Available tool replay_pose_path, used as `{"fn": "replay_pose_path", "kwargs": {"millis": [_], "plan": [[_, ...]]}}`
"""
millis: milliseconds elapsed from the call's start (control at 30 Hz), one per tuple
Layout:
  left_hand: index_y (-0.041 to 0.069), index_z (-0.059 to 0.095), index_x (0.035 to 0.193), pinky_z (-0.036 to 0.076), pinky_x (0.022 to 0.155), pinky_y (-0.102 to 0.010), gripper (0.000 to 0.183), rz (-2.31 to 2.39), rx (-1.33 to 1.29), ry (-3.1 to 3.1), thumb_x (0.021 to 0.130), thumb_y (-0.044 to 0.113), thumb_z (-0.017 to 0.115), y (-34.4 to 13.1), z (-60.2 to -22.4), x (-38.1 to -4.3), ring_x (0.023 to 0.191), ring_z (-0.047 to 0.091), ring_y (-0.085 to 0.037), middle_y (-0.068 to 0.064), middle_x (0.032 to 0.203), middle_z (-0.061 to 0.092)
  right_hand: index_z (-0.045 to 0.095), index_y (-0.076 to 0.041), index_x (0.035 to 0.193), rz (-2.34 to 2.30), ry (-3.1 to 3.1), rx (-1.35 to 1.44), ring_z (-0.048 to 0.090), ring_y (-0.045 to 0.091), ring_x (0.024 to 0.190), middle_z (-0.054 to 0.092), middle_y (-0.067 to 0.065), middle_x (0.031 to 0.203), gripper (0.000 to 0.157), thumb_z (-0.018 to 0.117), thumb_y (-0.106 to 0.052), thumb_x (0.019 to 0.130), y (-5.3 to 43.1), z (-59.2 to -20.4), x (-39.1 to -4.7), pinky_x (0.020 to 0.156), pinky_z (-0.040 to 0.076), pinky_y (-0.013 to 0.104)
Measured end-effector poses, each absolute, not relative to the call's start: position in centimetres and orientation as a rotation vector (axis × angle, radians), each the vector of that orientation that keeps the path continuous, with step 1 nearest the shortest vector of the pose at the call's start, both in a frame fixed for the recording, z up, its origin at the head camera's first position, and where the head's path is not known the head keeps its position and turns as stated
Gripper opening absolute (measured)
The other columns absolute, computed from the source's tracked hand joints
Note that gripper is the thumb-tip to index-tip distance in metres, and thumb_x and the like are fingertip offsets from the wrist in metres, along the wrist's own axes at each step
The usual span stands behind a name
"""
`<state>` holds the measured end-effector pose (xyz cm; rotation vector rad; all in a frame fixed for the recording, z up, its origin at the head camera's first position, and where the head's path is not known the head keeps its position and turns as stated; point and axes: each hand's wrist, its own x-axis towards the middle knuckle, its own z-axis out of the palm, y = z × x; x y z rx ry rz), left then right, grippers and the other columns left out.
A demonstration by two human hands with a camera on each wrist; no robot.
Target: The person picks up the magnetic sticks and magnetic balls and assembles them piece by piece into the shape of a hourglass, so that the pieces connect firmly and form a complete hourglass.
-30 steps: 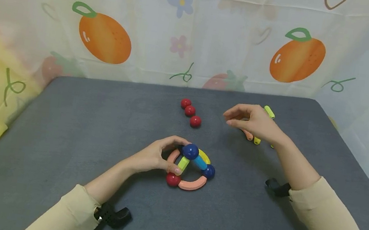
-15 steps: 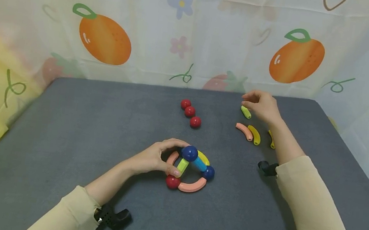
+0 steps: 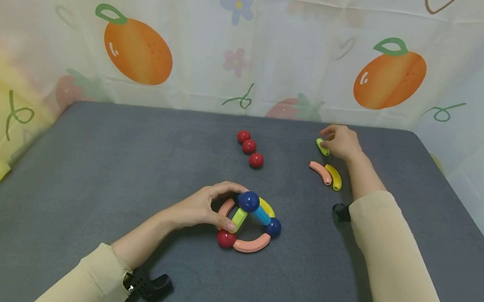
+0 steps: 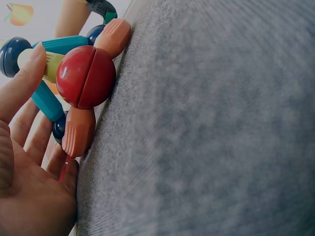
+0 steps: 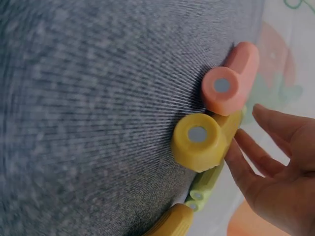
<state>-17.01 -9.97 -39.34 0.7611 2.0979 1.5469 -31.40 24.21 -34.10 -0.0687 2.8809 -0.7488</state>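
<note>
In the head view my left hand (image 3: 203, 207) grips a ring-shaped build of magnetic rods and balls on the table. Its thumb presses a light-green rod (image 4: 51, 69) between a blue ball (image 3: 249, 201) and a red ball (image 3: 226, 238); the other fingers reach behind the build. Blue rods (image 4: 47, 102) and curved orange rods (image 3: 252, 244) join the balls. At the far right, my right hand (image 3: 341, 141) reaches down over light-green rods (image 5: 204, 184), thumb apart from the fingers in the right wrist view. A light-green rod (image 3: 322, 147) shows beside its thumb.
Nearer than the right hand lie a curved orange rod (image 3: 320, 173) and a curved yellow rod (image 3: 333, 178). Another yellow rod (image 5: 170, 221) shows in the right wrist view. Three red balls (image 3: 249, 146) lie in a row mid-table. A fruit-print curtain (image 3: 257, 45) hangs behind the table.
My right hand has moved away and to the right from above the table, then lowered to the light-green rods. The left hand keeps its grip on the build.
</note>
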Motion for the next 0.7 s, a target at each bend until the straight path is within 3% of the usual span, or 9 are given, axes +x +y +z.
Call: {"fn": "replay_pose_path", "kwargs": {"millis": [233, 467, 700], "plan": [[0.026, 0.055, 0.137, 0.033, 0.115, -0.045, 0.068, 1.549, 0.801, 2.079, 0.076, 0.017, 0.084, -9.96, -39.29, -16.97, 0.132, 0.045, -0.017, 0.003, 0.14, 0.057, 0.06, -0.002, 0.13, -0.594, 2.9, -0.174, 0.049, 0.048, 0.127, 0.055, 0.031, 0.136, 0.036, 0.058, -0.007, 0.095, 23.74, -34.43, -31.31, 0.1, 0.048, 0.056], [0.025, 0.054, 0.138, 0.032, 0.116, -0.047, 0.069, 1.552, 0.814, 2.067, 0.077, 0.015, 0.083, -9.95, -39.27, -16.98, 0.133, 0.044, -0.018, 0.002, 0.142, 0.056, 0.065, 0.0, 0.115, -0.537, 2.96, -0.176, 0.057, 0.043, 0.113, 0.063, 0.027, 0.125, 0.023, 0.062, -0.004, 0.092, 23.48, -34.62, -31.15, 0.093, 0.049, 0.052], [0.026, 0.054, 0.138, 0.034, 0.115, -0.045, 0.068, 1.549, 0.81, 2.064, 0.077, 0.015, 0.083, -9.87, -39.28, -16.99, 0.132, 0.045, -0.018, 0.002, 0.141, 0.056, 0.051, 0.002, 0.132, -0.666, 2.999, -0.094, 0.054, 0.045, 0.114, 0.058, 0.029, 0.125, 0.039, 0.051, -0.004, 0.093, 23.71, -34.11, -30.98, 0.092, 0.048, 0.054]]}}
